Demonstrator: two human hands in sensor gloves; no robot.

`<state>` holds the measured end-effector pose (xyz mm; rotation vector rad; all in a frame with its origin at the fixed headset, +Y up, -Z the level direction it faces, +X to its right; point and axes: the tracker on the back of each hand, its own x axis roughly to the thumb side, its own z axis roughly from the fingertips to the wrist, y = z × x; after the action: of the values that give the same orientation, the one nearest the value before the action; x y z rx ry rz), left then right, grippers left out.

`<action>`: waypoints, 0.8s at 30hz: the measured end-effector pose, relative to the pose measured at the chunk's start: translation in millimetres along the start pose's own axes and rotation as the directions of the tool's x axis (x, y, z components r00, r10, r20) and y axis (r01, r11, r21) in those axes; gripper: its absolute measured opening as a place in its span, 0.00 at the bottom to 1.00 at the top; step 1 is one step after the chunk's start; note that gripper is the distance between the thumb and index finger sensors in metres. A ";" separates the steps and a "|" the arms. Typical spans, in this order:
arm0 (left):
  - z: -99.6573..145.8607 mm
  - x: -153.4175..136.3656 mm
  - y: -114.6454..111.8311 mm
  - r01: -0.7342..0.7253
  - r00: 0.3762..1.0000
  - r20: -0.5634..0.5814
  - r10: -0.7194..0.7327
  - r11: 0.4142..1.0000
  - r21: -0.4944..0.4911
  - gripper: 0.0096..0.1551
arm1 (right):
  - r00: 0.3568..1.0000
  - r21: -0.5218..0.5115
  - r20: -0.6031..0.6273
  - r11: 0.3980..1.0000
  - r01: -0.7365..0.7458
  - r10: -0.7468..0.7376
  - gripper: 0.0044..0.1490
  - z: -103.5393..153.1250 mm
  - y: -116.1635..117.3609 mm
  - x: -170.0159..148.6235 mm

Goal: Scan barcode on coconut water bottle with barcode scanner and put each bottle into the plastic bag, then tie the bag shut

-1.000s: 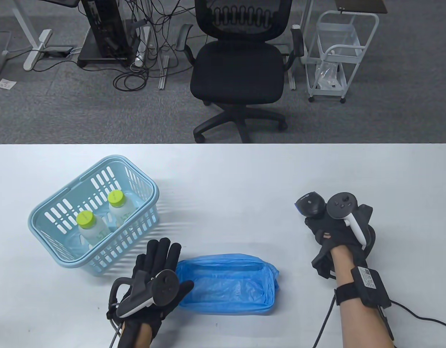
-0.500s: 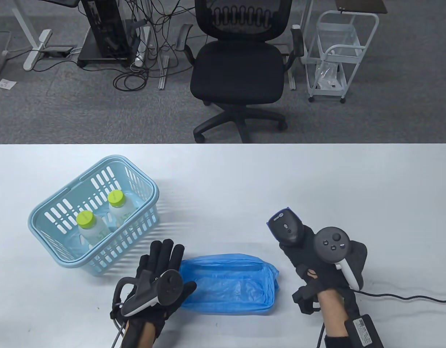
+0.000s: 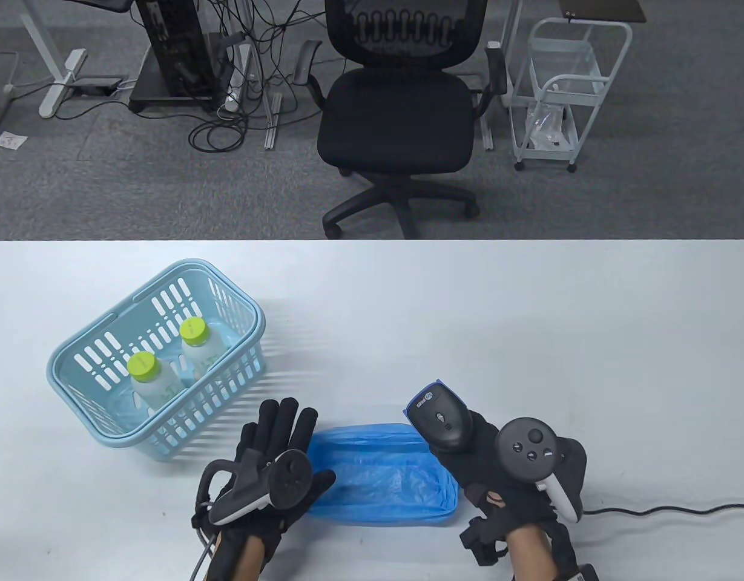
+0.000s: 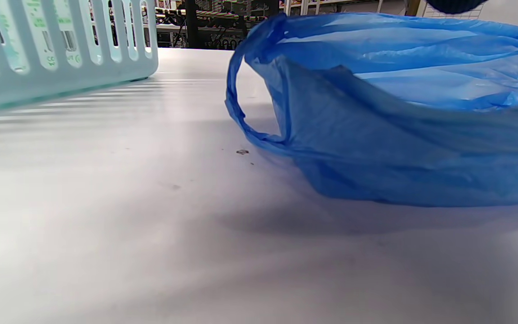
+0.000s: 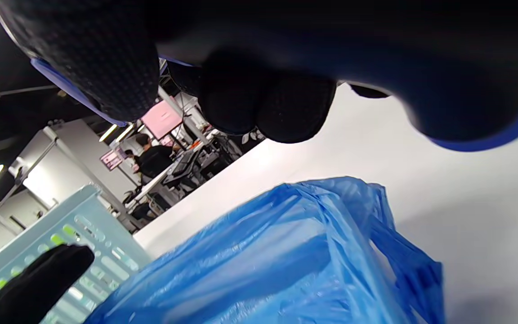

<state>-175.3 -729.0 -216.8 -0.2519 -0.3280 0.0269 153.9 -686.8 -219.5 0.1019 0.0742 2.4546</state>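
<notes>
The right hand (image 3: 517,478) is clamped around the barcode scanner (image 3: 441,419), holding it over the right end of the blue plastic bag (image 3: 381,478), which lies slack and open on the desk (image 3: 468,315). The left hand (image 3: 275,460) hovers flat with fingers straight and apart, holding nothing, between the bag and the light blue basket (image 3: 81,357). Both coconut water bottles, 1 (image 3: 148,378) nearer and 1 (image 3: 197,345) farther, stand upright in the basket with green caps, not yet scanned or bagged.

The likely trouble, to my eye: the scanner's cable (image 3: 668,509) trails off to the right and could snag or drag as the scanner swings toward the basket. The thin bag could also slump closed or slide when a bottle drops in.

No barcode shows on either bottle; the slats hide the labels. The right wrist view is mostly blocked by dark glove and scanner body, and the left wrist view shows no fingers.
</notes>
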 end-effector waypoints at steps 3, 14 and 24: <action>2.5 1.1 4.7 -0.012 1.000 0.012 0.012 1.000 0.020 0.59 | 1.000 -0.002 -0.007 1.000 -0.004 0.004 0.29 -1.6 2.2 -6.5; 9.2 -24.9 65.0 -0.044 0.999 -0.003 0.045 0.994 0.104 0.57 | 0.998 0.018 0.014 0.998 -0.065 0.064 0.29 -9.7 11.8 -15.0; -16.9 -135.2 160.5 0.065 0.947 -0.316 -0.062 0.998 -0.001 0.53 | 0.996 0.003 -0.005 0.996 -0.092 0.092 0.30 -9.5 9.6 -21.5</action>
<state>-295.4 -586.7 -314.9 -0.2319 -0.0166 -0.0756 163.6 -708.0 -229.3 0.1019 0.0774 2.5468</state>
